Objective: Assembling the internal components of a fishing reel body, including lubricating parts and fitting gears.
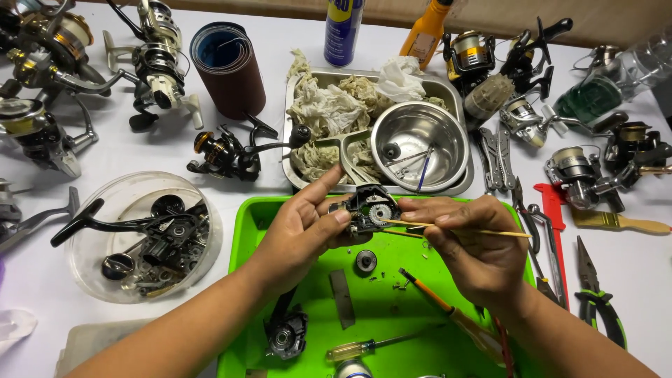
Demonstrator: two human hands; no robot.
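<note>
Reel body [367, 208] opened, gear exposed — left hand [304, 234] pinches it, right hand [472, 245] pinches thin stick [455, 228] at gear; loose parts on green tray [241, 343] — reassembly not yet done.

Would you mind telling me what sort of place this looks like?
Probably a fishing-reel repair bench: spinning reels lie around a green tray, the left hand holds an opened reel body, and pliers lie nearby.

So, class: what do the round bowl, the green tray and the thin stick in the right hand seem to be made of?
Round bowl: probably stainless steel, with mirror-like reflections. Green tray: likely plastic, uniform bright colour with a soft sheen. Thin stick in the right hand: seemingly wood or bamboo, pale and matte.
</note>
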